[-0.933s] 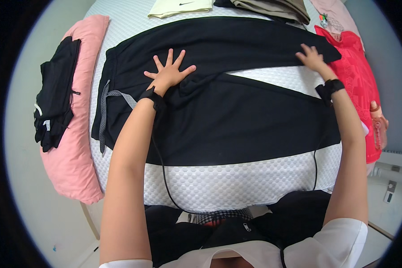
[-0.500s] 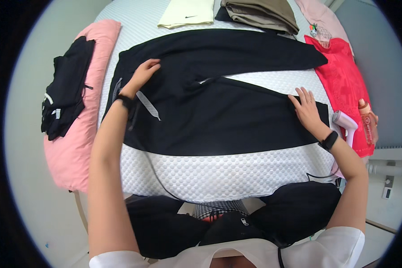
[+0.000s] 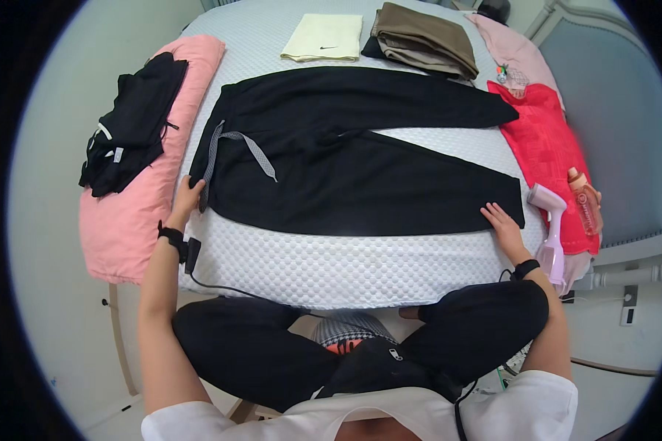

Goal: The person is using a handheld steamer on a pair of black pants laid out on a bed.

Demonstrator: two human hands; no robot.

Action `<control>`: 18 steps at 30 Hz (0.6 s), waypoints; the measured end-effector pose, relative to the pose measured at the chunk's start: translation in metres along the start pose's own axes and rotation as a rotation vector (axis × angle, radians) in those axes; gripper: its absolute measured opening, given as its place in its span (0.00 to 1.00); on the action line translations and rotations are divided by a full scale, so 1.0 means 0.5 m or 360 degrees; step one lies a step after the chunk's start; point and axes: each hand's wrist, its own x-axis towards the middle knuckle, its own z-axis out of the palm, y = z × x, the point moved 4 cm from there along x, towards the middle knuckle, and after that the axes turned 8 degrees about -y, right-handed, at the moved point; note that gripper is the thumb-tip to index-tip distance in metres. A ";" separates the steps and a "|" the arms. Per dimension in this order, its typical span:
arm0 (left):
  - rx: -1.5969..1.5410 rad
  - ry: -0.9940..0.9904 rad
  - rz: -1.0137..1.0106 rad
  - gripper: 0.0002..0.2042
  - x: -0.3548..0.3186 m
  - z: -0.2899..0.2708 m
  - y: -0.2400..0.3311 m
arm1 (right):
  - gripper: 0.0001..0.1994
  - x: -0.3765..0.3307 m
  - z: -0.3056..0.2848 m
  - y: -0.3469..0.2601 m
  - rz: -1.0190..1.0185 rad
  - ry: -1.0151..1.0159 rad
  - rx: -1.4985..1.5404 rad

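Observation:
Black trousers [image 3: 309,184] lie spread on the white quilted bed, waistband to the left and both legs pointing right. A grey drawstring [image 3: 257,156] trails from the waistband over the cloth. At the near corner of the waistband, my left hand [image 3: 188,197] is closed on the edge of the fabric, thumb and fingers together. My right hand [image 3: 503,223] rests on the near leg by its hem, fingers stretched out flat and holding nothing. Beside that hem, a pink-white handheld garment steamer [image 3: 551,228] lies on red cloth.
A pink folded quilt [image 3: 136,242] bears a black garment [image 3: 136,110] at the left. Across the bed lie a folded cream garment [image 3: 322,37] and a brown folded stack [image 3: 426,40]. A bottle [image 3: 585,202] lies on the red cloth [image 3: 541,132]. A cable hangs from my left wrist.
My left hand has moved from above the upper waist area toward me to the waistband's near corner and closed on it. My right hand has slid nearer along the leg's hem.

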 end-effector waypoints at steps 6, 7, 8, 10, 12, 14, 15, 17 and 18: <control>-0.0239 -0.0354 -0.0629 0.08 -0.025 -0.023 -0.008 | 0.21 -0.049 -0.007 0.088 0.0188 -0.0045 -0.0087; -0.0246 -0.0350 -0.0621 0.08 -0.026 -0.031 -0.008 | 0.21 -0.057 -0.001 0.098 0.0204 -0.0055 -0.0104; -0.0291 -0.0440 -0.0834 0.08 -0.037 -0.026 -0.013 | 0.22 -0.065 0.004 0.099 0.0242 -0.0120 -0.0007; -0.0285 -0.0571 -0.1054 0.09 -0.059 -0.021 -0.013 | 0.23 -0.076 0.008 0.100 0.0283 -0.0148 -0.0032; -0.0171 -0.0626 -0.1070 0.09 -0.073 -0.023 0.012 | 0.24 -0.087 0.006 0.095 0.0332 -0.0174 -0.0054; 0.0051 -0.0660 -0.1054 0.10 -0.071 -0.028 0.015 | 0.27 -0.096 0.011 0.093 0.0383 -0.0228 -0.0035; 0.0048 -0.0655 -0.1052 0.10 -0.067 -0.033 0.013 | 0.27 -0.098 0.015 0.091 0.0379 -0.0224 -0.0037; 0.0237 -0.0708 -0.1076 0.11 -0.057 -0.038 0.007 | 0.29 -0.103 0.023 0.090 0.0393 -0.0266 -0.0125; 0.0234 -0.0710 -0.1079 0.11 -0.053 -0.037 0.006 | 0.29 -0.104 0.026 0.088 0.0390 -0.0269 -0.0128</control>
